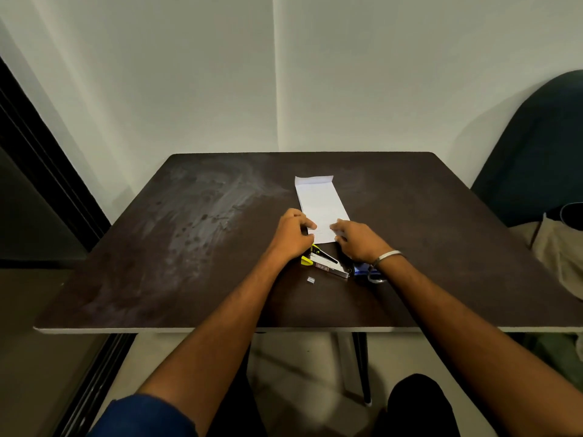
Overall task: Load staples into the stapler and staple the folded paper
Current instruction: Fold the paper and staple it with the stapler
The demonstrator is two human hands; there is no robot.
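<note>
Lengthwise, folded paper (320, 206) pointing away, slightly left

Both your forearms are bare from the elbow down. On your left arm, a dark blue sleeve (145, 414) ends well back from the left hand (291, 233), near the elbow. Just behind your right hand (359, 241), a plain silver bangle (386, 257) circles the wrist. Dark trousers (416, 405) cover your knee.

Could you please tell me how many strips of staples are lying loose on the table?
1. A small staple strip lies on the dark table, just nearer the person than the open stapler. More may be hidden under the hands.
</note>
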